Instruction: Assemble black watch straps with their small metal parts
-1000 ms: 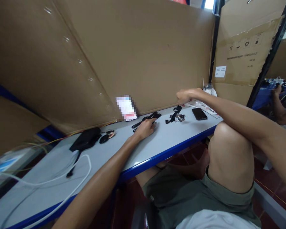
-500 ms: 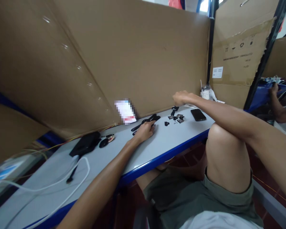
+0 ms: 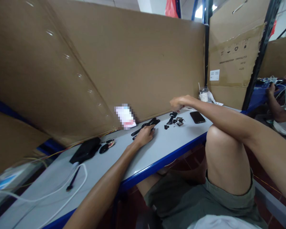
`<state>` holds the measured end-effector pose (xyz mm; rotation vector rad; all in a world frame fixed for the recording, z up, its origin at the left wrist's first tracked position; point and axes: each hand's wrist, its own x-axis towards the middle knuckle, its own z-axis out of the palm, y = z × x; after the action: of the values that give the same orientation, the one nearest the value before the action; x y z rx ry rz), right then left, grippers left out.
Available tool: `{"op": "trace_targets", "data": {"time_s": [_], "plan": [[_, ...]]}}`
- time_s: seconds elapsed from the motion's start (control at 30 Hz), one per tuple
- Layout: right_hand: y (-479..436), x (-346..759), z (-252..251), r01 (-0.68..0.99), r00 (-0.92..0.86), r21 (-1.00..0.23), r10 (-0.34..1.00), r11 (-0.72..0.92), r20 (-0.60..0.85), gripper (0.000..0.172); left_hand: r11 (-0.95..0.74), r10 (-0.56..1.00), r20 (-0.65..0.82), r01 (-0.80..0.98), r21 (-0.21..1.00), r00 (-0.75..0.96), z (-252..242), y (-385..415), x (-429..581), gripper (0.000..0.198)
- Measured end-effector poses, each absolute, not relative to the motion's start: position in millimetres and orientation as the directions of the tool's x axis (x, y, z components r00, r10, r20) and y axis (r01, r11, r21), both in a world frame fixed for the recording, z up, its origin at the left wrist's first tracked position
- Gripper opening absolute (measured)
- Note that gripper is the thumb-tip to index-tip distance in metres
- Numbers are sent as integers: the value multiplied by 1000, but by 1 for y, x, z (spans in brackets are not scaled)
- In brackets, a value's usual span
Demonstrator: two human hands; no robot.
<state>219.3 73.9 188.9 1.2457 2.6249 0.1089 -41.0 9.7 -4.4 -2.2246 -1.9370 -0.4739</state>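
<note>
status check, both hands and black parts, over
Left hand at long black parts; right hand near small black pieces; grips unclear. Dark phone lies right of them.

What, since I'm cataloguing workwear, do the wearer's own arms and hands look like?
The left hand and right hand are ungloved. The left arm and right arm are bare as far as they show, with no sleeve, watch, cable or marking visible. Rings would be too small to tell. Below show a white top and dark green shorts.
</note>
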Motion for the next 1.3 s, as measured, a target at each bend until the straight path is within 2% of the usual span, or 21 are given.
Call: {"op": "trace_targets", "data": {"time_s": [0.17, 0.27, 0.47, 0.77, 1.3], "plan": [[76, 227, 200, 722, -622, 200, 748, 662, -229, 9, -164, 928, 355, 981, 106, 117, -6, 9, -41, 54], [78, 230, 201, 709, -652, 200, 737, 676, -179, 10, -166, 924, 364, 979, 117, 113, -7, 10, -42, 53], [75, 230, 199, 680, -717, 117, 689, 724, -106, 19, -156, 929, 354, 981, 116, 106, -6, 10, -40, 54], [70, 217, 189, 719, -678, 149, 732, 679, -66, 23, -157, 929, 356, 978, 140, 98, -3, 7, -37, 52], [72, 215, 191, 696, -680, 197, 722, 691, -130, 20, -138, 933, 351, 982, 131, 84, -4, 9, -36, 54]]}}
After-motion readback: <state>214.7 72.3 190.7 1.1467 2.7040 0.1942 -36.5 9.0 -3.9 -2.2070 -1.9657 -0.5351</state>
